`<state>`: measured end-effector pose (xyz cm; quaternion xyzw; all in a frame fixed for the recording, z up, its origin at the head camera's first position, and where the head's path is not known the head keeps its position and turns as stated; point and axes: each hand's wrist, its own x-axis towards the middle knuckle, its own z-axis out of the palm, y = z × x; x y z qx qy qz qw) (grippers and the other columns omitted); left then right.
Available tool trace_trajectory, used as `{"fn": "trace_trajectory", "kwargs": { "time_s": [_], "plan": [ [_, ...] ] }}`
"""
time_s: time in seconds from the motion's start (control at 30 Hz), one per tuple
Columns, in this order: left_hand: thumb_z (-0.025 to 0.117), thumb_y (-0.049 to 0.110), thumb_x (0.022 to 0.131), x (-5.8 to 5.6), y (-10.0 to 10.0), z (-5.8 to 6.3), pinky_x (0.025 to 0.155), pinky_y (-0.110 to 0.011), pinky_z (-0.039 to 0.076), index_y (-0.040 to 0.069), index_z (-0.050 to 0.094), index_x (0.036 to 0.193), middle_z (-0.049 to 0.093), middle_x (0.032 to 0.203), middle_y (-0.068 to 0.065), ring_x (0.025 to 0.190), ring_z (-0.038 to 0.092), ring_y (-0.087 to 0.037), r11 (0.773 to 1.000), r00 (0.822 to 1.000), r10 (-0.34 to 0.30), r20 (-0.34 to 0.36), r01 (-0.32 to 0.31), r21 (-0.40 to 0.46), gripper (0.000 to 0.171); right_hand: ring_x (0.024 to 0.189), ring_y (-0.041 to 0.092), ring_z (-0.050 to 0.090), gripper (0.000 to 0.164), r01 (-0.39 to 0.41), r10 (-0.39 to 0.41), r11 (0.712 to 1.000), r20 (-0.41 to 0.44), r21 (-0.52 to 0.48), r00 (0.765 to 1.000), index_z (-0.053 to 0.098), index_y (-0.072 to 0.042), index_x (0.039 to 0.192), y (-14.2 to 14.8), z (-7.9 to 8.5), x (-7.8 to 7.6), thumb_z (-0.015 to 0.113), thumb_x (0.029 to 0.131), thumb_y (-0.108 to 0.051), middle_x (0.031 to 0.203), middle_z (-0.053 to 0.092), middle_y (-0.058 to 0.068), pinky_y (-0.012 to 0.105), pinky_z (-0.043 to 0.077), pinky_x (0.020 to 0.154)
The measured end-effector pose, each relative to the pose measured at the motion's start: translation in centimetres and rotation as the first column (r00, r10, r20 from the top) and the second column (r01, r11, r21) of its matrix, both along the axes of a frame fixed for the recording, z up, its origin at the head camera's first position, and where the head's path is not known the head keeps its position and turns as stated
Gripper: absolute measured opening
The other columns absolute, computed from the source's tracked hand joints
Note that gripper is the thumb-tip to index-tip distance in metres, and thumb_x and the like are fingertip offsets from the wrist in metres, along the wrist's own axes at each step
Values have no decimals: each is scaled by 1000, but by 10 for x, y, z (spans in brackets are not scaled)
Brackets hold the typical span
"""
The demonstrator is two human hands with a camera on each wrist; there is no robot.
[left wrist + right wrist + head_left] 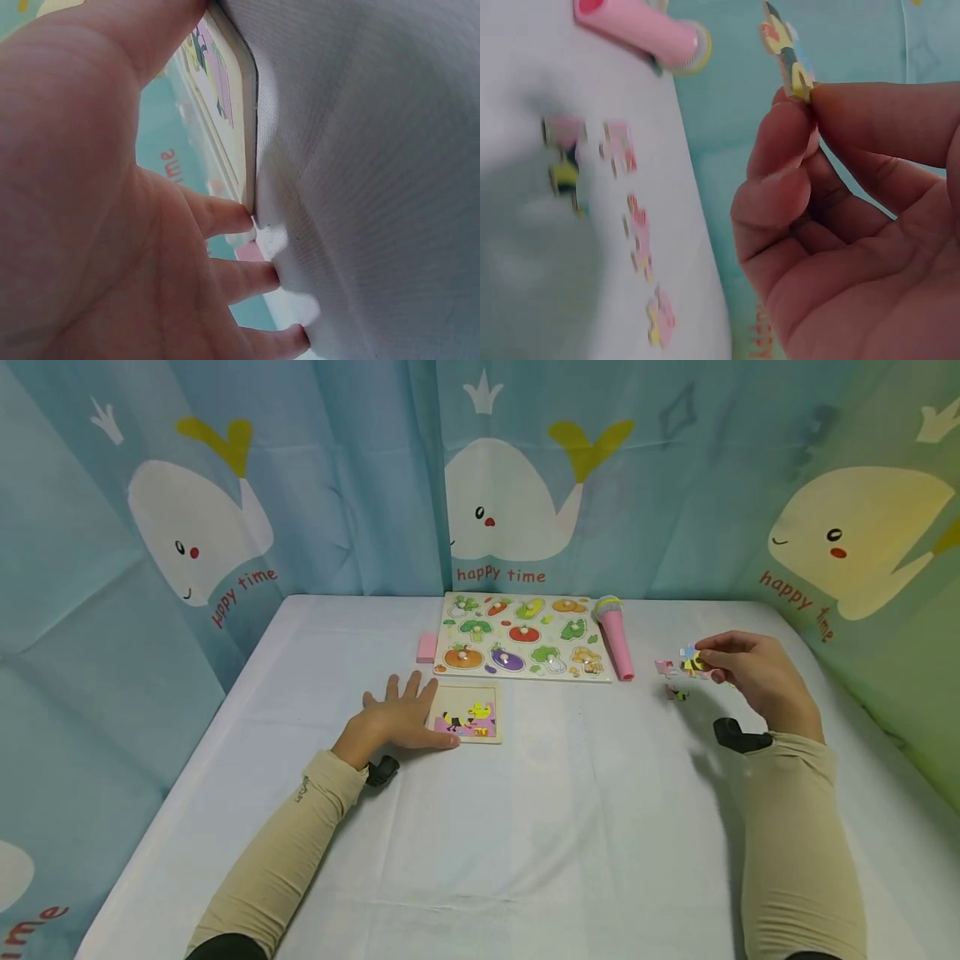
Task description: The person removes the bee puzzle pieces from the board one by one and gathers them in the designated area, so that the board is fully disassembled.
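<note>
Head view: the left hand (397, 717), fingers spread straight, rests along the left edge of the tray (468, 694). The right hand (759, 675) pinches a piece (789, 58), raised above the cloth (562, 818) near loose pieces (665, 668) on the right. Broad cloth separates the hands; beyond the tray's far edge lies the board (525, 677), mic (617, 645) alongside.

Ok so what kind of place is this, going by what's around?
Probably a curtained-off play or tabletop demo corner, though I can't be sure: whale-print curtains surround the far end of a white-covered table, and a vegetable puzzle board lies on it.
</note>
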<state>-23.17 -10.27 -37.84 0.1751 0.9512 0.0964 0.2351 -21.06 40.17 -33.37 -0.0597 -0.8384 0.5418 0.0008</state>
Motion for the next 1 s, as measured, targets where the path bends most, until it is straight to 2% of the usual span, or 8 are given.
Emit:
{"fn": "trace_trajectory", "kwargs": {
  "time_s": [0.13, 0.23, 0.53, 0.7, 0.8, 1.0],
  "plan": [
    [62, 74, 93, 1, -1, 0, 115, -84, 4, 10, 5, 173, -5, 178, -21, 159, -6, -53, 1000, 1000, 3, 2, -3, -2, 118, 79, 8, 61, 12, 14, -14, 1000, 28, 9, 1000, 77, -18, 108, 13, -2, 4, 65, 109, -17, 94, 69, -13, 21, 53, 72],
    [63, 74, 94, 1, -1, 0, 115, -84, 4, 10, 5, 173, -5, 178, -21, 159, -6, -53, 1000, 1000, 8, 6, -8, -1, 117, 77, 9, 61, 13, 15, -19, 997, 55, 72, 998, 77, -17, 108, 21, -5, 6, 64, 109, -18, 91, 69, -13, 21, 53, 71],
    [63, 73, 94, 2, -2, -2, 115, -83, 4, 9, 5, 173, -6, 178, -21, 160, -6, -53, 1000, 1000, 11, 12, -11, 3, 117, 78, 10, 59, 15, 23, -37, 996, 155, 90, 987, 72, -7, 115, 33, -15, 2, 58, 111, -14, 90, 66, -10, 26, 55, 71],
    [62, 74, 94, 1, -1, -2, 115, -84, 5, 9, 5, 173, -5, 178, -21, 159, -6, -53, 1000, 1000, 2, 0, -2, -2, 117, 77, 11, 60, 16, 28, -50, 992, 179, 125, 983, 74, -8, 112, 41, -21, 3, 58, 111, -12, 89, 66, -10, 28, 55, 70],
    [62, 74, 94, 1, -1, -2, 115, -84, 5, 10, 5, 173, -6, 178, -21, 159, -6, -53, 1000, 1000, -1, -2, 1, 0, 117, 79, 12, 60, 17, 26, -54, 988, 190, 150, 980, 72, -4, 115, 44, -26, 2, 58, 111, -12, 89, 67, -9, 29, 55, 70],
    [62, 74, 94, 1, 0, 0, 115, -84, 5, 10, 5, 173, -5, 178, -21, 159, -6, -53, 1000, 1000, -4, -4, 4, -1, 117, 82, 19, 59, 28, 30, -72, 974, 184, 224, 980, 64, 10, 127, 44, -38, -2, 59, 110, -12, 91, 65, -2, 31, 52, 69]
  ]
}}
